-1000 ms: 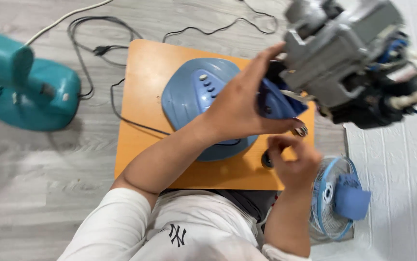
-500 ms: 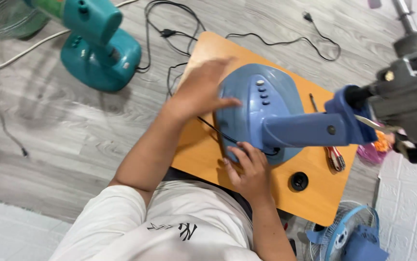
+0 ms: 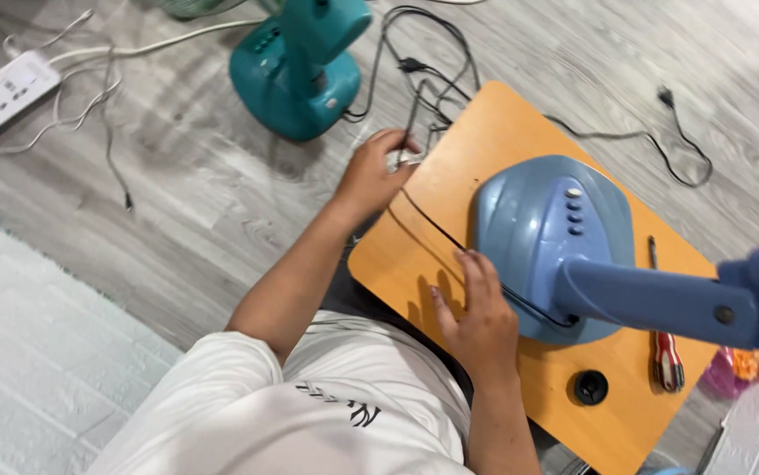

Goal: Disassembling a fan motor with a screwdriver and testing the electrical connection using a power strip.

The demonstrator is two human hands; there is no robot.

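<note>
On the orange board [image 3: 520, 132] sits the blue fan base [image 3: 547, 233], its stem reaching off toward the right. Against the base's near edge, the right hand [image 3: 478, 312] lies flat and open, fingers spread, seemingly steadying it. A black cord [image 3: 428, 224] runs from under the base toward the board's far corner, where the left hand [image 3: 371, 176] curls around it, apparently drawing it clear. Right of the base lies a red-handled screwdriver [image 3: 665, 352]; beyond the board stands a teal fan base [image 3: 296, 75].
</note>
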